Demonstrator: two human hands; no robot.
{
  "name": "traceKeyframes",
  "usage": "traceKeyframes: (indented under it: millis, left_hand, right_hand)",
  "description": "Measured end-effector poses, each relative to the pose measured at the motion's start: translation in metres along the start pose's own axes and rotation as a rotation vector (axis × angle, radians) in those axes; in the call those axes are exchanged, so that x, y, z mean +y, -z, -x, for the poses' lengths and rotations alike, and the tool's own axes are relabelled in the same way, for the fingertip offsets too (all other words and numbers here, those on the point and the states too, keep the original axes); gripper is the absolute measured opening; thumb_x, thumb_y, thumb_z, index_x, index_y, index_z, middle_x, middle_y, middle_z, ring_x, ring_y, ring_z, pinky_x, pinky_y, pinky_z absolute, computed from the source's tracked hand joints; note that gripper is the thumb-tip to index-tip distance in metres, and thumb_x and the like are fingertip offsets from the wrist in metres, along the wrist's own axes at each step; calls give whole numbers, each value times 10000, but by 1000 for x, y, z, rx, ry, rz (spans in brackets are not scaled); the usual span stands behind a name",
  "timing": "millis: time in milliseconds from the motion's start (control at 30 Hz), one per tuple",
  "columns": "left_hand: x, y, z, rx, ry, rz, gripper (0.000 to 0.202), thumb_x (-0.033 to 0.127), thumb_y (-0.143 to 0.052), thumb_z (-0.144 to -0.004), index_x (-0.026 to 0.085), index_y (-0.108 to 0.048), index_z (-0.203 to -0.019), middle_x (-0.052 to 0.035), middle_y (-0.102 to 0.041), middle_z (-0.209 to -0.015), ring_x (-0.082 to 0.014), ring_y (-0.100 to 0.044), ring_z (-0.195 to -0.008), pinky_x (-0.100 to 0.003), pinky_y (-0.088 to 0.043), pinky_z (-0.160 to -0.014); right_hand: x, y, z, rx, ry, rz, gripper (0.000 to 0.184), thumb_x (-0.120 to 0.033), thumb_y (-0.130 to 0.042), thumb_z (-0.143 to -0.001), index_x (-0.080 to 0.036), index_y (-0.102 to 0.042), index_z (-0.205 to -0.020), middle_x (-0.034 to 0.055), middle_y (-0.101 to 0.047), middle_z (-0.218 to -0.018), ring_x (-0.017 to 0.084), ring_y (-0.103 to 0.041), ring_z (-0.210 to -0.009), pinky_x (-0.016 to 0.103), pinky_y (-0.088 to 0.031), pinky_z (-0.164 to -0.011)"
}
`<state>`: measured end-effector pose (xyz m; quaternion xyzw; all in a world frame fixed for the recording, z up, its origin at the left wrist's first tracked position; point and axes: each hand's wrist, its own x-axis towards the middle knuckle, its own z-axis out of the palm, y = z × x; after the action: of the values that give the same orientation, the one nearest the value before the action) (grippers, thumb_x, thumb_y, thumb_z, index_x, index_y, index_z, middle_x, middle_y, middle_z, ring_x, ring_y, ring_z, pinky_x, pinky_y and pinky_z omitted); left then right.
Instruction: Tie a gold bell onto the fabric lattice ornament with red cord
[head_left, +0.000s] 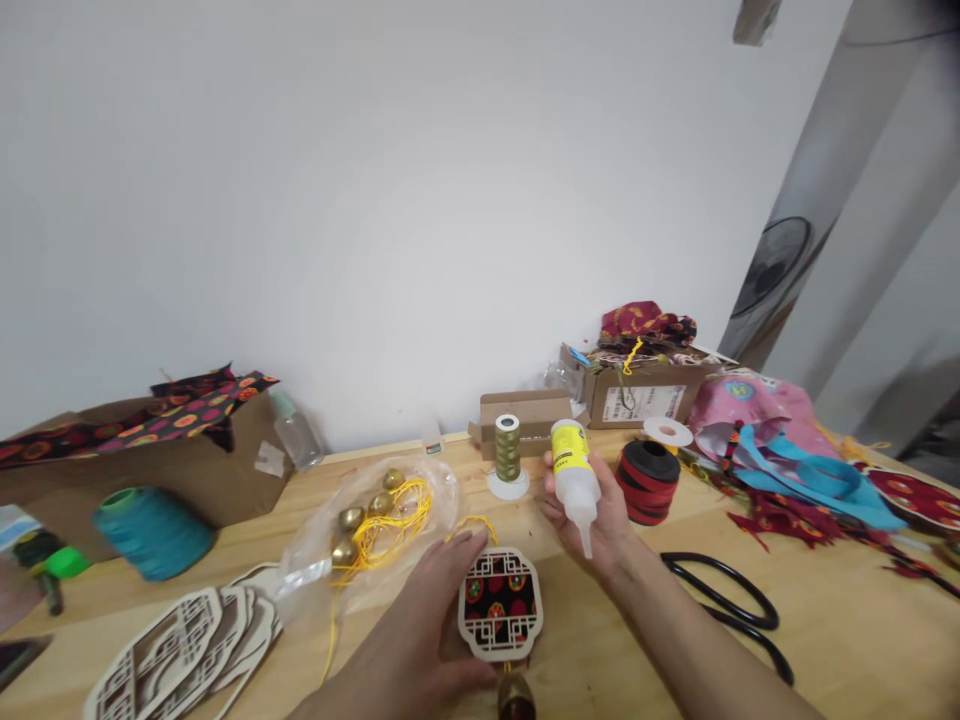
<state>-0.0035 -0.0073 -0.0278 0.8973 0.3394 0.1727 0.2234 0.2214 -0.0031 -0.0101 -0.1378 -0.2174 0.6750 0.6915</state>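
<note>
My left hand (431,630) curls round the left side of a small wooden lattice ornament (499,604), fingers at its upper edge and thumb near its lower edge. Black fabric with red and orange round motifs fills the ornament's middle. Yellow cord shows above and below it, and a brass-coloured bell (516,694) lies at its bottom end, partly cut off by the view. In my right hand (611,515) is a white glue bottle (576,470) with a yellow label, tilted nozzle-down to the right of the ornament. Whether glue comes out cannot be seen.
Brass bells with yellow cord (390,520) lie on clear plastic to the left. Wooden lattice frames (180,650) are stacked at front left. A green thread spool (508,448), a red-and-black roll (646,482) and black-handled scissors (720,590) stand or lie around. Boxes (637,395) line the wall.
</note>
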Motion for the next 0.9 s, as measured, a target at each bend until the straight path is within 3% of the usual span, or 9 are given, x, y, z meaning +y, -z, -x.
traceKeyframes:
  millis: [200, 367, 567, 667, 733, 800, 900]
  left_hand:
    - [-7, 3, -1, 42, -46, 17, 807, 381, -677, -611, 294, -260, -1296, -96, -369, -1342, -310, -330, -1204, -495, -302, -964]
    - [-7, 9, -1, 219, -88, -24, 518, 323, -597, -711, 302, -412, -1194, -48, -512, -1233, -232, -472, -1110, -361, -409, -916]
    - [-4, 13, -4, 383, -115, -10, 162, 217, -509, -778, 247, -591, -915, -7, -674, -856, -148, -626, -789, -210, -500, -694]
    - [-4, 17, -3, 384, -108, -38, 119, 205, -487, -788, 207, -605, -774, 30, -624, -578, -103, -586, -522, -166, -457, -504]
    - [-4, 20, 1, 381, -80, -94, 219, 230, -469, -795, 186, -575, -608, 50, -542, -456, -85, -518, -416, -159, -399, -428]
    - [-5, 23, 5, 398, -71, -150, 376, 236, -410, -815, 177, -460, -447, 59, -448, -390, -73, -456, -370, -162, -352, -401]
    - [-7, 25, 9, 457, -65, -193, 445, 200, -332, -829, 182, -318, -384, 68, -301, -376, -62, -357, -347, -168, -298, -385]
  right_hand:
    - [4, 1, -1, 19, -43, 11, 322, -402, -595, -674, -93, -585, -763, 49, -613, -532, 75, -449, -354, 180, -373, -368]
    - [6, 1, -1, 34, -59, 13, 335, -414, -594, -671, -94, -584, -772, 44, -610, -532, 73, -453, -374, 167, -365, -372]
    - [7, 2, -2, 41, -53, 21, 332, -426, -572, -688, -106, -585, -776, 32, -601, -532, 67, -421, -361, 175, -364, -378]
    - [7, 2, -2, 35, -57, 21, 334, -419, -583, -682, -98, -588, -774, 39, -603, -533, 66, -431, -373, 164, -358, -377]
    - [7, 2, -2, 30, -63, 16, 339, -415, -591, -679, -91, -592, -779, 46, -605, -539, 71, -451, -387, 164, -366, -383]
    - [7, 1, -2, 25, -69, 10, 334, -414, -590, -683, -94, -593, -779, 44, -607, -544, 73, -461, -393, 167, -377, -389]
    - [7, 1, -1, 21, -65, 1, 320, -415, -574, -701, -104, -590, -772, 38, -607, -546, 77, -464, -395, 175, -390, -394]
